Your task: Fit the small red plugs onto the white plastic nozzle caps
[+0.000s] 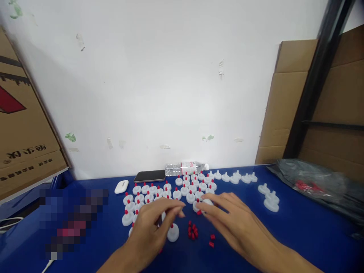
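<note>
Over the blue table, my left hand [150, 223] has its thumb and fingertips pinched together; whatever lies between them is too small to make out. A white nozzle cap [173, 233] with a red tip stands just beside it. My right hand [234, 220] has its fingers around a white round cap [207, 203], partly covered by them. Between the hands lies a small pile of loose red tips [192, 230], with two more red tips [212, 240] below my right hand. Rows of white caps with red tips [192, 189] stand behind, some hidden by my left hand.
Several white caps without red tips [225, 177] stand toward the back right, others [271, 203] farther right. Along the wall lie a water bottle [186, 168] and a phone [149, 176]; a white case [121, 187] is left. A plastic bag [309, 182] holds red pieces.
</note>
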Demonstrator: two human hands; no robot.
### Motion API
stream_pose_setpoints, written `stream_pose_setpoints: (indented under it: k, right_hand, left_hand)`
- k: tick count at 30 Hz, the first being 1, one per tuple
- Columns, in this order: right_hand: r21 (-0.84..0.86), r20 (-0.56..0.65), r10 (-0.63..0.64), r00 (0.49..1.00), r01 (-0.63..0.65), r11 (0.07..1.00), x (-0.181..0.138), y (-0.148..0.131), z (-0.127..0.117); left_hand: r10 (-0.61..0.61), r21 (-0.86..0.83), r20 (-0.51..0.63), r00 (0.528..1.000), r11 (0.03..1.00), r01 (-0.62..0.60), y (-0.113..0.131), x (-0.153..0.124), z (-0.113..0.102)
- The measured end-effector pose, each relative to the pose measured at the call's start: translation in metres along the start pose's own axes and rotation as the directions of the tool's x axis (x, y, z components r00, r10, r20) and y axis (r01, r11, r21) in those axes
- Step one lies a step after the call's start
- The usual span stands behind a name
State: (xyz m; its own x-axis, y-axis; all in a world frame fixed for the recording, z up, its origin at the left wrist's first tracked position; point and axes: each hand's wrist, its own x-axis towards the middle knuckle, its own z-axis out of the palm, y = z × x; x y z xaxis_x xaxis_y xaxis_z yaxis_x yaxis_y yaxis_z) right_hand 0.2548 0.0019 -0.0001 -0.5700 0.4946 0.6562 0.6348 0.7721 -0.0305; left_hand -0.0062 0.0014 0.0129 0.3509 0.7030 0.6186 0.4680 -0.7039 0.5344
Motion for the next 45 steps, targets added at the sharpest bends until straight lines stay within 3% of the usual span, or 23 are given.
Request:
stream_pose_setpoints:
  k: [3,6,12,14,16,22,28,31,34,37,39,40,42,45]
  right_hand:
    - [-0.016,0.018,0.082,0.996,-0.082,0.997,-0.004,0.019,0.002]
    - [-0.020,0.041,0.128,0.991,-0.128,0.992,-0.007,0.037,0.002]
    - [0.021,0.109,0.305,0.946,-0.309,0.951,-0.009,0.045,0.000]
    - [0.057,0.138,0.307,0.942,-0.316,0.947,-0.009,0.043,0.000]
    - [0.070,0.158,0.290,0.944,-0.304,0.950,-0.008,0.041,0.001]
    - [0.018,0.213,0.320,0.923,-0.331,0.943,-0.009,0.037,0.010]
    - [-0.183,0.061,0.320,0.945,-0.305,0.935,-0.010,0.046,0.008]
    - [-0.363,0.008,0.367,0.930,-0.339,0.868,-0.010,0.061,0.000]
    - [-0.584,-0.032,0.486,0.874,-0.410,0.700,-0.016,0.079,-0.009]
    - [-0.723,-0.011,0.703,0.711,-0.492,0.485,-0.025,0.092,-0.014]
    - [-0.744,0.036,0.806,0.591,-0.522,0.416,-0.030,0.096,-0.015]
    - [-0.740,0.065,0.828,0.556,-0.530,0.414,-0.032,0.096,-0.014]
    - [-0.719,0.118,0.826,0.552,-0.525,0.454,-0.034,0.095,-0.012]
    - [-0.694,0.174,0.774,0.609,-0.482,0.535,-0.032,0.088,-0.006]
  left_hand:
    - [-0.119,0.204,0.196,0.973,0.976,0.078,0.000,0.007,-0.024]
    - [-0.242,0.373,0.431,0.869,0.925,0.073,0.007,0.013,-0.041]
    - [-0.440,0.467,0.516,0.735,0.864,0.189,0.015,0.011,-0.047]
    - [-0.494,0.496,0.531,0.688,0.840,0.220,0.015,0.009,-0.047]
    - [-0.521,0.520,0.524,0.674,0.822,0.231,0.016,0.007,-0.046]
    - [-0.480,0.509,0.530,0.700,0.840,0.190,0.018,0.001,-0.045]
    - [-0.398,0.486,0.532,0.748,0.866,0.116,0.014,-0.005,-0.040]
    - [-0.352,0.462,0.540,0.765,0.883,0.080,0.011,-0.006,-0.037]
    - [-0.316,0.442,0.536,0.783,0.895,0.059,0.009,-0.007,-0.035]
    - [-0.288,0.405,0.534,0.795,0.912,0.058,0.010,-0.009,-0.035]
    - [-0.264,0.372,0.533,0.804,0.927,0.058,0.012,-0.009,-0.033]
    - [-0.247,0.359,0.532,0.810,0.932,0.049,0.013,-0.010,-0.031]
    - [-0.189,0.356,0.516,0.835,0.934,-0.009,0.013,-0.011,-0.024]
    - [-0.008,0.396,0.463,0.886,0.897,-0.199,0.005,-0.016,-0.007]
